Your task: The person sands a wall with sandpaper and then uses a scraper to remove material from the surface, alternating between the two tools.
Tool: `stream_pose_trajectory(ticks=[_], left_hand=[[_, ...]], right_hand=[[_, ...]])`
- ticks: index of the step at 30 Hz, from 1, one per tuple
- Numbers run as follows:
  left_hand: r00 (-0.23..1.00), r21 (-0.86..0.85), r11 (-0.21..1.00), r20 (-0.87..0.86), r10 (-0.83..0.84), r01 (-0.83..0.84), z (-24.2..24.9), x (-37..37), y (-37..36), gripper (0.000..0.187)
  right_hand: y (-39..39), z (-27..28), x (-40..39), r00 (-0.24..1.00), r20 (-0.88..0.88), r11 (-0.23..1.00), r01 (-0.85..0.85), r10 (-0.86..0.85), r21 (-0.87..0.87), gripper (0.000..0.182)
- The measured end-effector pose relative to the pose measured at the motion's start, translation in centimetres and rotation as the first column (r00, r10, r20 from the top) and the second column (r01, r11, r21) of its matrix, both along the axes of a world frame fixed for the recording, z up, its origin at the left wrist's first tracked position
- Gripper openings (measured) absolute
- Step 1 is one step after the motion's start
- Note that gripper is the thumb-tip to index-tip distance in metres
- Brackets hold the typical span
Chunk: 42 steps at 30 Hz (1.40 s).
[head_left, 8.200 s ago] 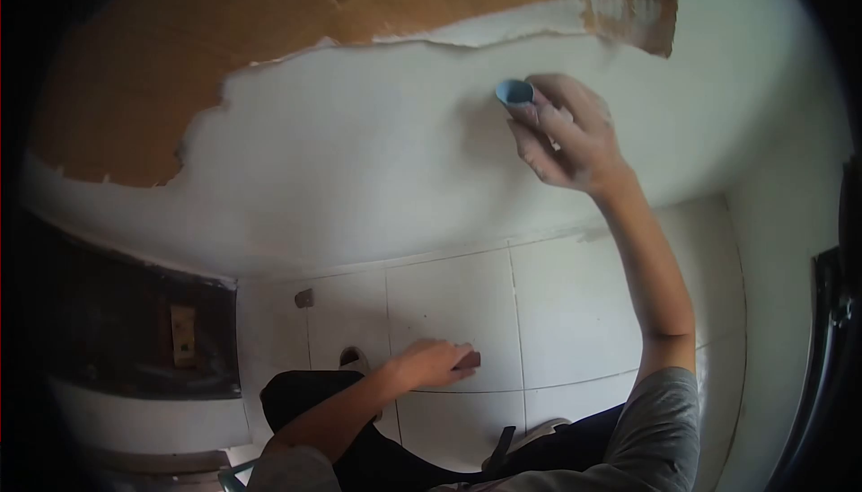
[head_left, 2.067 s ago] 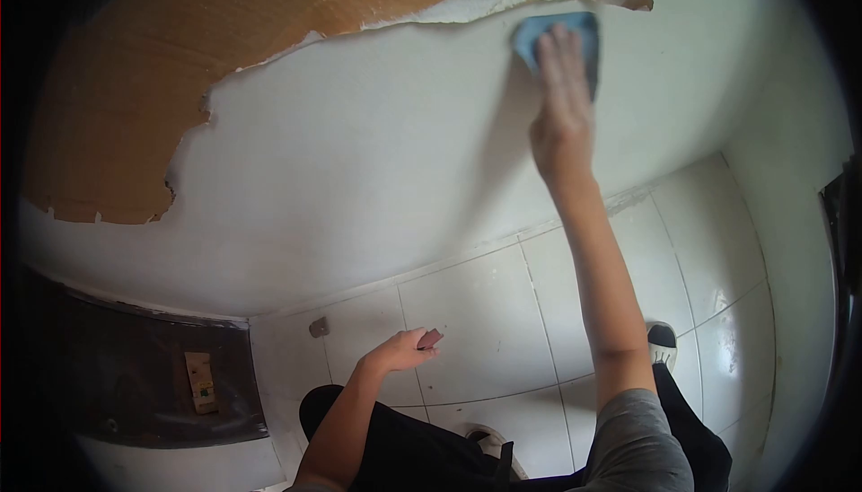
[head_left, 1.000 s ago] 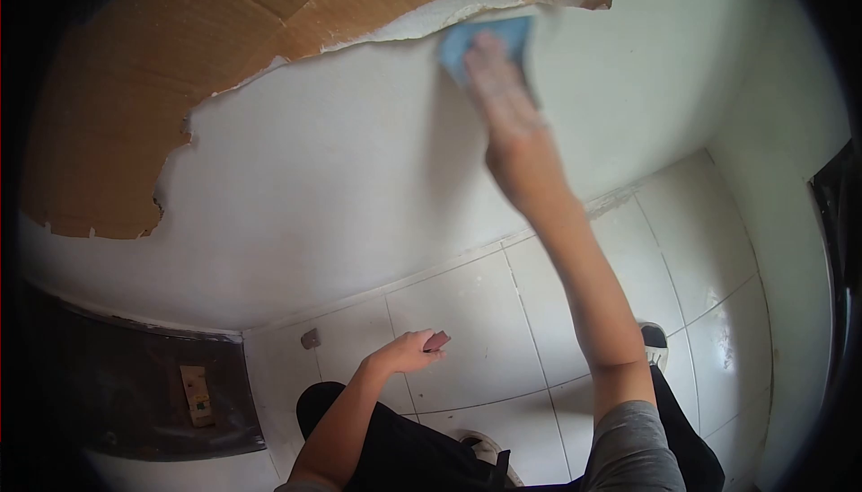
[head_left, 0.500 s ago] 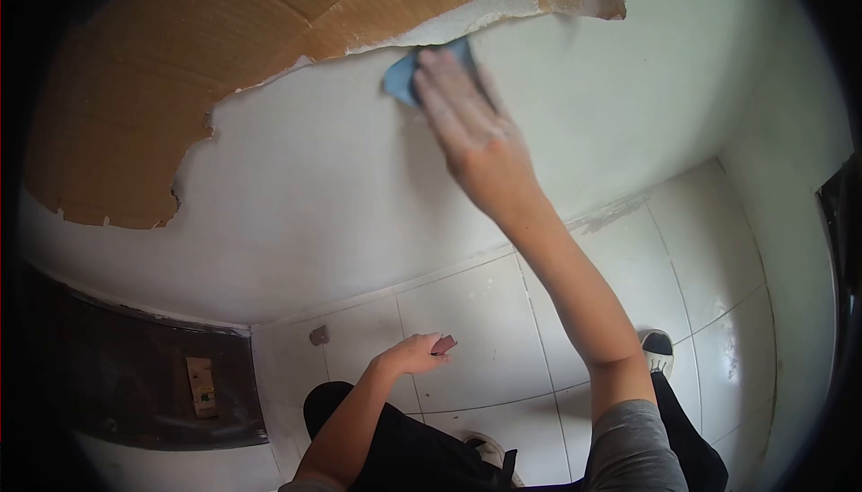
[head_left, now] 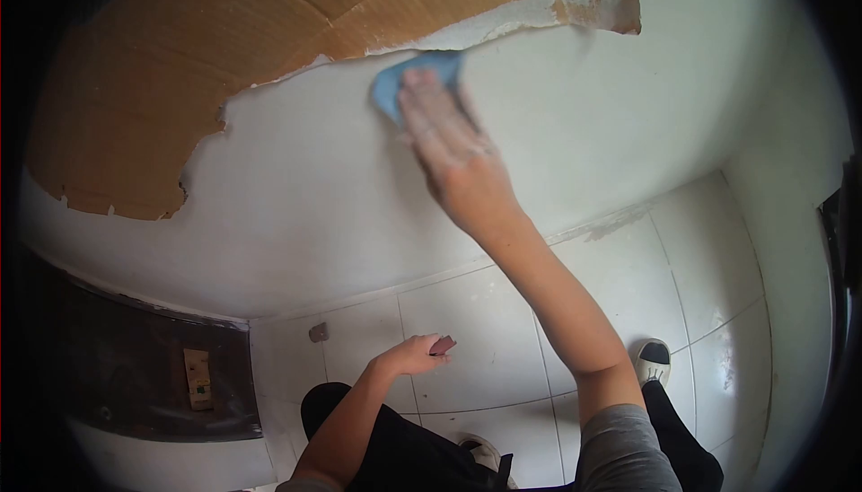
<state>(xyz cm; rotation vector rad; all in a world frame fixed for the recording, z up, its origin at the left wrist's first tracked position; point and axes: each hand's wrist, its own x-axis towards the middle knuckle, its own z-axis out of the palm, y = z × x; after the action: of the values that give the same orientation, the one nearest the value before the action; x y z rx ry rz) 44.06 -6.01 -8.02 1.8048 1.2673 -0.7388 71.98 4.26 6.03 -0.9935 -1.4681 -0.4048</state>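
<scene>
My right hand (head_left: 444,137), dusted white over the fingers, presses a thin blue sheet (head_left: 391,88) flat against the white wall (head_left: 296,160). The sheet lies just under the torn lower edge of a brown cardboard piece (head_left: 269,21), and motion blurs the fingertips a little. Low in the view, above the floor, my left hand (head_left: 413,355) is closed around a small reddish-brown folded piece (head_left: 443,346). Part of that piece sticks out past the thumb side; the rest is hidden in the fingers.
White floor tiles (head_left: 476,339) meet the wall's foot. A small brown scrap (head_left: 318,332) lies on them. At the lower left is a dark panel (head_left: 135,357) with a light tan block (head_left: 197,378). My shoe (head_left: 653,362) stands at the right, near a side wall (head_left: 790,133).
My right hand has slid the blue sheet left and slightly down along the wall. My left hand keeps its place and its hold. The view has shifted slightly.
</scene>
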Motion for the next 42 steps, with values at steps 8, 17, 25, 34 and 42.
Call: stream_pose_trajectory(ticks=[8,17,25,34,42], left_hand=[[1.000,-0.019,1.000,0.016,0.017,-0.017,0.1,-0.1,0.4,0.055],[0.999,-0.015,1.000,0.029,-0.016,0.017,-1.6,-0.8,0.8,0.055],[0.998,-0.006,0.998,0.011,-0.060,0.060,-2.1,0.1,0.5,0.053],[0.975,-0.067,0.973,0.047,-0.216,0.219,-4.4,4.1,-1.5,0.047],[0.943,0.157,0.978,0.281,-0.180,0.139,-1.2,9.1,-3.1,0.039]], right_hand=[[0.9,-1.1,1.4,0.970,-0.218,0.992,0.117,-0.105,0.041,0.046],[0.7,-3.1,1.8,0.926,-0.355,0.988,0.150,-0.127,0.038,0.049],[0.4,-4.9,4.7,0.884,-0.427,0.975,0.222,-0.191,0.023,0.047],[-1.2,-6.8,5.5,0.879,-0.454,0.990,0.125,-0.143,-0.069,0.039],[-0.2,-4.4,5.0,0.996,-0.056,0.997,0.067,-0.064,0.050,0.043]])
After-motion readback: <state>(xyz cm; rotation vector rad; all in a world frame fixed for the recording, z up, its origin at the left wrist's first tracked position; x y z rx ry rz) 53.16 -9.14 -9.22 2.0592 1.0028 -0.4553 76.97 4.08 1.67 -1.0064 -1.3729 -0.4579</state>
